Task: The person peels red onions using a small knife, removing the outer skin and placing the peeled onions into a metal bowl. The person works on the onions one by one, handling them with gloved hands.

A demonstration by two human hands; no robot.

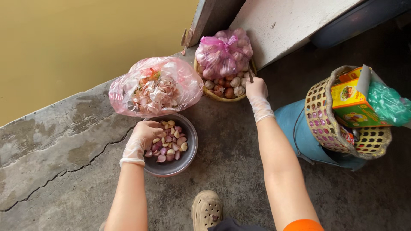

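My left hand (pixel 143 137), in a thin clear glove, rests on the near left rim of a grey metal bowl (pixel 191 150) holding several peeled garlic cloves and shallots (pixel 170 146). My right hand (pixel 256 89), also gloved, reaches to the right edge of a small woven basket (pixel 219 97) of unpeeled shallots and garlic bulbs (pixel 227 87); a thin dark piece shows at its fingers, and its grip is hidden. A tied pink bag of garlic (pixel 222 52) sits on top of that basket.
A pink plastic bag of peelings (pixel 156 87) lies behind the bowl. At the right a woven basket (pixel 329 124) with boxes and a green bag rests on a blue bucket (pixel 299 132). The concrete floor is cracked at the left. My sandalled foot (pixel 206 208) is near the bottom.
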